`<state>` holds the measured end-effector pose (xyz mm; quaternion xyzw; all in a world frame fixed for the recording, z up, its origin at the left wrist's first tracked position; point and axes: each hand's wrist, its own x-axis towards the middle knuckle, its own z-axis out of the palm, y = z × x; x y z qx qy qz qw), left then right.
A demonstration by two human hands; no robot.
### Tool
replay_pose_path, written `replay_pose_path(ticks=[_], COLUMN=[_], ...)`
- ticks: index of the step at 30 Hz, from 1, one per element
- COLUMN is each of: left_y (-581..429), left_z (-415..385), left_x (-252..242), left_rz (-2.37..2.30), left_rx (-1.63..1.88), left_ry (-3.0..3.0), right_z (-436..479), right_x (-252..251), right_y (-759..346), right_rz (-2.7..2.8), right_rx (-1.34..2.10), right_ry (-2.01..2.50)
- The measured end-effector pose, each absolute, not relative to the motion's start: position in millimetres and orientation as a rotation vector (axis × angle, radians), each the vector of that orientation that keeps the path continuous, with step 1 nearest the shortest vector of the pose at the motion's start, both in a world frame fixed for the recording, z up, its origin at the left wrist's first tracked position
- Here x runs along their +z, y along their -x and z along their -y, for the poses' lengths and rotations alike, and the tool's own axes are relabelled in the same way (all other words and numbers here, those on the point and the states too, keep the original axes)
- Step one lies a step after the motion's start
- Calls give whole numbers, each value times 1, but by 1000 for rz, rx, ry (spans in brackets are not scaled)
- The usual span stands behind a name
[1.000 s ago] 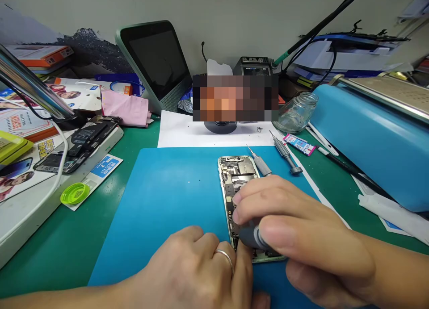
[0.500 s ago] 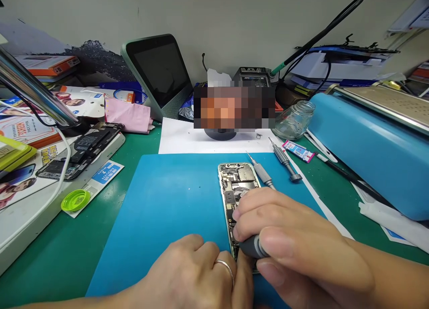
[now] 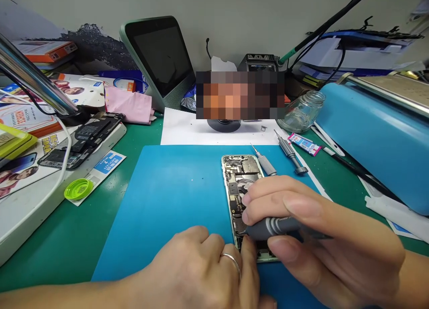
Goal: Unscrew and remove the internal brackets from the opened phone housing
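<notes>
An opened smartphone point(image 3: 234, 188) lies on the blue mat point(image 3: 167, 202), with its circuit boards and inner parts exposed. My left hand point(image 3: 201, 269), wearing a ring, has its fingers curled against the phone's lower left edge, and one fingertip presses near the lower inner parts. In my right hand point(image 3: 321, 228) is a dark grey screwdriver-like tool point(image 3: 268, 228) with light rings, held between thumb and fingers at a low slant. The tool's front end points at the phone's lower part beside my left fingertip; its tip is too small to make out.
Two grey precision screwdrivers point(image 3: 266, 164) lie beyond the phone. A glass jar point(image 3: 303, 112) and a large blue machine point(image 3: 372, 144) stand to the right. At left are a phone part point(image 3: 83, 141) on a white block, a green cap point(image 3: 78, 189) and a lamp pole point(image 3: 43, 77).
The tool in my right hand has tipped to a flatter slant, showing more of its handle. My right hand has shifted slightly right; my left fingertip stays on the phone. The whole view has shifted slightly.
</notes>
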<state>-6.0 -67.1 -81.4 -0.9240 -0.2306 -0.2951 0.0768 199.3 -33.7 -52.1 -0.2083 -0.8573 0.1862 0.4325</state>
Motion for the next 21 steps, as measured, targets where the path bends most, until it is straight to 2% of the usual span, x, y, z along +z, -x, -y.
replay_pose_path(ticks=[21], left_y=[7], left_z=[66], left_x=[-73], left_rz=[640], left_rx=[-907], left_ry=[2773], right_z=[30], right_x=[-54], right_y=[-206], right_rz=[2202], right_rx=[509], right_ry=[475])
